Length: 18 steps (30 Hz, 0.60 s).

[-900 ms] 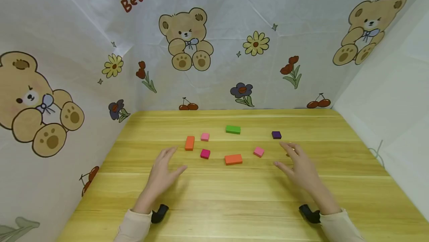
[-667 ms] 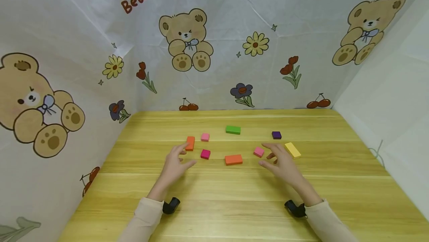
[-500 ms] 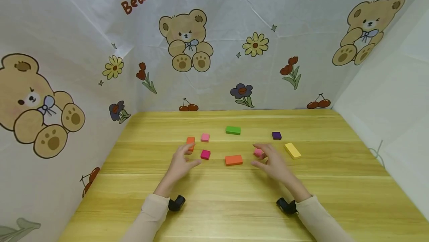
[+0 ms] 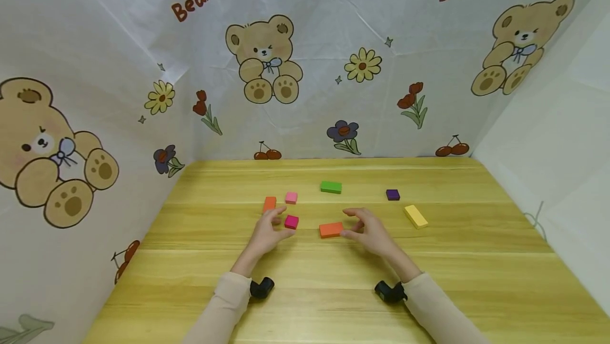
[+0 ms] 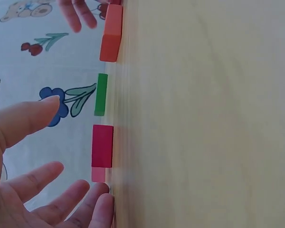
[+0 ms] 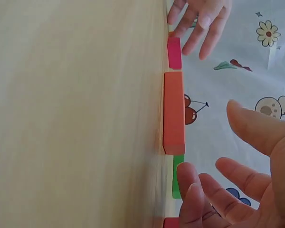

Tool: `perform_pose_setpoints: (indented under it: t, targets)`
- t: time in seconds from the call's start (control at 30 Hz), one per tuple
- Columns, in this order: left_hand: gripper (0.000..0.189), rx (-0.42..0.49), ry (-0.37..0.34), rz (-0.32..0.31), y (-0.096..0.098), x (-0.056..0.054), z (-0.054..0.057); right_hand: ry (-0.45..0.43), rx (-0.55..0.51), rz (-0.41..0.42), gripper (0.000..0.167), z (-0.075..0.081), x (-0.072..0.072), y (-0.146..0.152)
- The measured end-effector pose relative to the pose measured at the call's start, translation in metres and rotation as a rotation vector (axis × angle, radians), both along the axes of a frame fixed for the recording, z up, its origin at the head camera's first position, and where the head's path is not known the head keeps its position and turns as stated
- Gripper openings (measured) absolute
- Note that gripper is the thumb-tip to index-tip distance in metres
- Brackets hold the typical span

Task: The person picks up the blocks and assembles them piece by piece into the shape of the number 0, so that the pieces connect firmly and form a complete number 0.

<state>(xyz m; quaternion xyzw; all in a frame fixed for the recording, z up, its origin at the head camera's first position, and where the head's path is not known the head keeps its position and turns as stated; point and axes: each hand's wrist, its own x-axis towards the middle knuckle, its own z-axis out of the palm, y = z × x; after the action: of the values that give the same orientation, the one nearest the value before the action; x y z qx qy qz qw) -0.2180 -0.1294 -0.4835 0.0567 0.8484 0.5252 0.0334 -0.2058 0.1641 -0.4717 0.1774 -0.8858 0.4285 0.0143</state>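
My left hand (image 4: 267, 234) hovers low with thumb and fingers spread around the near side of a magenta block (image 4: 292, 222), holding nothing. Its fingers partly cover an upright-lying orange block (image 4: 269, 204). My right hand (image 4: 373, 234) has its thumb at the right end of another orange block (image 4: 331, 230), and its fingers are loosely bent with nothing gripped. The pink block behind the right hand is hidden in the head view. In the left wrist view the magenta block (image 5: 102, 146) stands before the left fingers; the right wrist view shows the orange block (image 6: 174, 114) ahead of the right hand (image 6: 247, 180).
Farther back on the wooden table (image 4: 314, 291) lie a pink block (image 4: 291, 198), a green block (image 4: 331, 187) and a purple block (image 4: 393, 195). A yellow block (image 4: 416, 216) is to the right. Bear-printed cloth (image 4: 305, 121) hangs behind.
Both hands have moved inward, toward each other. The right hand has uncovered the yellow block and now hides the right-hand pink block; the left hand has come up to the magenta block.
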Motion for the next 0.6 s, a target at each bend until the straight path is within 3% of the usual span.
perform_pose_setpoints:
  t: [0.33,0.6]
  targets:
    - [0.068,-0.006,0.003,-0.023,0.004,-0.008,-0.006,-0.049,-0.032,0.031,0.052,-0.007,-0.004,-0.007]
    - [0.069,-0.053,0.015,-0.007,0.006,-0.013,-0.012,-0.066,-0.014,0.021,0.050,-0.011,-0.006,-0.011]
